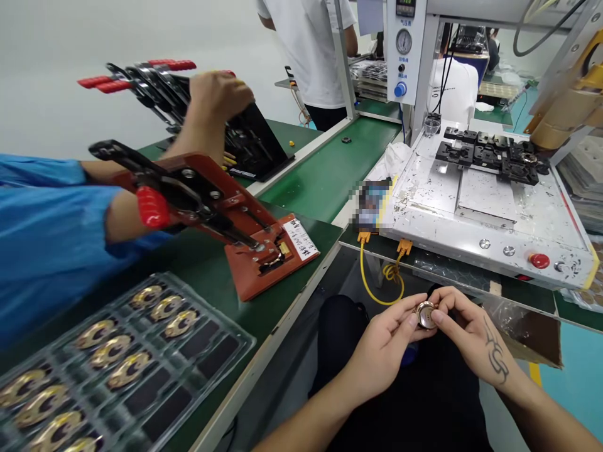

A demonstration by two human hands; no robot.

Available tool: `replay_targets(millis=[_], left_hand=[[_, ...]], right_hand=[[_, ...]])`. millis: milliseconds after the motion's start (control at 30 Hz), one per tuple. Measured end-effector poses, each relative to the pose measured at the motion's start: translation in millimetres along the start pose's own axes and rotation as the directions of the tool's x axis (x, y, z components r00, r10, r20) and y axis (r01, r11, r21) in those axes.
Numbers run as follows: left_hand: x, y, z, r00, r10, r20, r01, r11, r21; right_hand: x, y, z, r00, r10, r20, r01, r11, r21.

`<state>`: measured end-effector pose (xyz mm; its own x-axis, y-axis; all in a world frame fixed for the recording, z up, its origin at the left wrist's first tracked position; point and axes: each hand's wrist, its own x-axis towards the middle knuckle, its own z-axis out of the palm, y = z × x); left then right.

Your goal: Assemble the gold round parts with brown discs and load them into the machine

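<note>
Over my lap I hold a small round gold-rimmed metal part (426,315), which looks like a watch case with a pale, shiny inner face turned up toward me. The thumb and fingers of my left hand (384,345) pinch it from the left. On its other side, my right hand (475,336) grips the rim with thumb and bent fingers. The fingertips of both hands nearly meet around the part, and its underside is hidden.
Ahead right stands a dispensing machine (424,207) with black fixtures (494,154) on its bed. A green conveyor belt (325,169) runs behind. At left, a co-worker's hand (219,94) reaches past a brown toggle-clamp jig (245,276); a clear tray (207,314) holds several gold parts.
</note>
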<state>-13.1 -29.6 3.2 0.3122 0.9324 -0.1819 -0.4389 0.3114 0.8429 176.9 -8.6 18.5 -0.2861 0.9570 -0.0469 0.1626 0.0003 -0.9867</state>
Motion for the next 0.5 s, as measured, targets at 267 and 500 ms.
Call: replay_targets(millis=[267, 500], left_hand=[[-1, -4, 3.7, 0.999, 0.024, -0.026, -0.022, 0.998, 0.052], [-2, -15, 3.9, 0.992, 0.078, -0.099, -0.062, 0.985, 0.158]], right_hand=[[-2, 4, 3, 0.998, -0.029, -0.063, 0.022, 0.994, -0.105], [-3, 17, 7, 0.978, -0.178, -0.109, 0.142, 0.95, -0.277]])
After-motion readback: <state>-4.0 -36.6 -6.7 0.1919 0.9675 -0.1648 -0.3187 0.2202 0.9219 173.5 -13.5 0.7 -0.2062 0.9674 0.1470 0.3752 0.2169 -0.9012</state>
